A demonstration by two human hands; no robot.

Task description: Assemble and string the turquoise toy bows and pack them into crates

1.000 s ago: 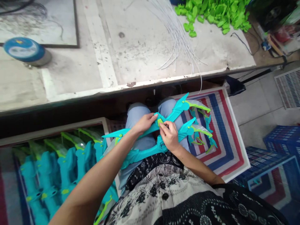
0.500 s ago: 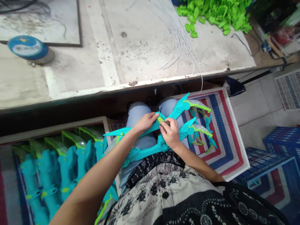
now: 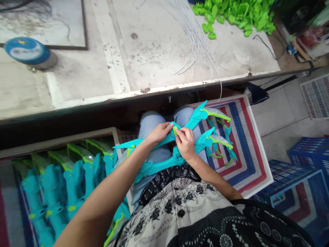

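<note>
Across my lap lie two teal plastic toy bows with lime-green tips. My left hand (image 3: 159, 133) is closed around the middle of the farther toy bow (image 3: 196, 116), its thumb by the centre. At that centre my right hand (image 3: 185, 142) pinches a small lime-green plastic piece (image 3: 175, 130), which touches the bow; whether it is fully seated I cannot tell. The nearer toy bow (image 3: 156, 167) rests against my shirt, below my right wrist, with an open square recess in its middle.
A crate (image 3: 115, 137) on the left holds several teal bows. On the right stands a striped-lined crate (image 3: 257, 151) with more bow parts. The worktable (image 3: 154, 61) carries white cords (image 3: 197, 44), a heap of green pieces (image 3: 236, 15) and a blue-lidded can (image 3: 27, 51). Blue baskets (image 3: 290, 175) stand farther right.
The fingers of my right hand have shifted slightly on the green piece at the bow's centre. My left hand keeps its hold. The whole view has moved a little.
</note>
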